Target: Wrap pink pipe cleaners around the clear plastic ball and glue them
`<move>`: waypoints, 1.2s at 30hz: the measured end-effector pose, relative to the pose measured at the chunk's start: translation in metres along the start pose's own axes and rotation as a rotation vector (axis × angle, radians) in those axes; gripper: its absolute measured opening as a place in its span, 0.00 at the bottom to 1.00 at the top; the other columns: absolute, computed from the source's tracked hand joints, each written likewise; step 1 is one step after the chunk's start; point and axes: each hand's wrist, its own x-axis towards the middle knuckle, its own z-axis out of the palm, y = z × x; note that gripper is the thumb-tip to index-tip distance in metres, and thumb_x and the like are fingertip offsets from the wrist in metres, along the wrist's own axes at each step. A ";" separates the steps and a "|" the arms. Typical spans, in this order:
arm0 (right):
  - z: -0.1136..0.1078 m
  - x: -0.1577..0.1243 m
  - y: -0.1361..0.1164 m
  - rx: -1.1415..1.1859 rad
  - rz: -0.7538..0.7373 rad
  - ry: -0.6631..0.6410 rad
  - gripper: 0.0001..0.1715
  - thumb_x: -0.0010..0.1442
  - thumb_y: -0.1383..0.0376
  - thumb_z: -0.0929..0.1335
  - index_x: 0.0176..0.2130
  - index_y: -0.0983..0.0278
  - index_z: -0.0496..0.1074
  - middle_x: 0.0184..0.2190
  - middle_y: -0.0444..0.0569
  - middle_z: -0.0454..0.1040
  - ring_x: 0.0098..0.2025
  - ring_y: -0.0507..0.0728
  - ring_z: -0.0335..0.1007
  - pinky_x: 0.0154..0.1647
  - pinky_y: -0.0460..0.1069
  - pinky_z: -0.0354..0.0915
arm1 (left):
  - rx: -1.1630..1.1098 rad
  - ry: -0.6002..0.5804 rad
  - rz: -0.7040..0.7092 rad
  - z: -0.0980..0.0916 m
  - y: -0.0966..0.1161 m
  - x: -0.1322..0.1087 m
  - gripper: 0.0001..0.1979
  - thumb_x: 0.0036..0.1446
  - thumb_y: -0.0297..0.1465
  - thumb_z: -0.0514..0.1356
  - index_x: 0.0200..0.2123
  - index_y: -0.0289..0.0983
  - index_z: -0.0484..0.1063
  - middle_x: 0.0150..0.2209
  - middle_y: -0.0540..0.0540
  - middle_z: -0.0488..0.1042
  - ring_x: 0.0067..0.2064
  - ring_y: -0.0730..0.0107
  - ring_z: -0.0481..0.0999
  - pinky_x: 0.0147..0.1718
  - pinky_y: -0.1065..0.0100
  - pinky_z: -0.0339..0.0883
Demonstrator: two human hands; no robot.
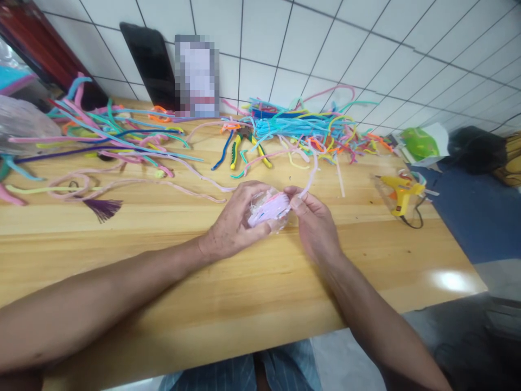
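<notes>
Above the middle of the wooden table, my left hand (236, 220) is wrapped round a lilac bundle of pipe cleaner rows (269, 210) with clear plastic film about it. A little pink shows along its upper edge. At the bundle's right side, my right hand (315, 222) pinches a lilac pipe cleaner (312, 174) between thumb and forefinger. Its free length sticks up above the fingers and curves. Whether the pinched end joins the bundle is hidden by the fingertips. Beyond both hands lie pliers (248, 146) with yellow and green handles.
Loose coloured pipe cleaners (101, 136) spread over the back left, near a purple tassel (100, 209). A blue pipe cleaner pile (301, 127) lies against the tiled wall. To the right stands a yellow glue gun (401, 190) with its cord. A dark phone (148, 62) leans on the wall.
</notes>
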 end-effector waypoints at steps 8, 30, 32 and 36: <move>0.000 -0.002 0.002 0.000 -0.027 0.021 0.18 0.56 0.49 0.81 0.41 0.56 0.84 0.47 0.48 0.82 0.48 0.58 0.76 0.52 0.52 0.71 | -0.013 0.007 0.003 0.001 -0.001 0.000 0.28 0.65 0.36 0.65 0.66 0.43 0.64 0.62 0.38 0.72 0.65 0.52 0.73 0.65 0.49 0.71; 0.000 -0.005 0.005 -0.101 -0.122 0.027 0.14 0.57 0.52 0.80 0.34 0.56 0.80 0.49 0.48 0.80 0.52 0.60 0.75 0.55 0.55 0.72 | 0.004 0.028 0.011 0.003 0.000 0.001 0.26 0.65 0.37 0.66 0.64 0.43 0.66 0.61 0.40 0.74 0.64 0.53 0.74 0.64 0.51 0.71; 0.000 -0.006 0.005 -0.101 -0.128 0.022 0.13 0.57 0.52 0.80 0.35 0.56 0.80 0.50 0.48 0.80 0.53 0.61 0.75 0.56 0.56 0.72 | 0.002 0.025 0.016 0.003 -0.001 0.001 0.27 0.65 0.36 0.66 0.65 0.43 0.65 0.62 0.39 0.73 0.64 0.53 0.74 0.64 0.50 0.71; -0.001 -0.008 0.005 -0.092 -0.146 0.004 0.11 0.57 0.56 0.81 0.33 0.56 0.80 0.51 0.48 0.80 0.56 0.61 0.74 0.59 0.56 0.70 | -0.002 0.026 0.037 0.003 -0.004 -0.001 0.28 0.64 0.34 0.66 0.66 0.43 0.64 0.62 0.39 0.72 0.65 0.52 0.73 0.65 0.48 0.71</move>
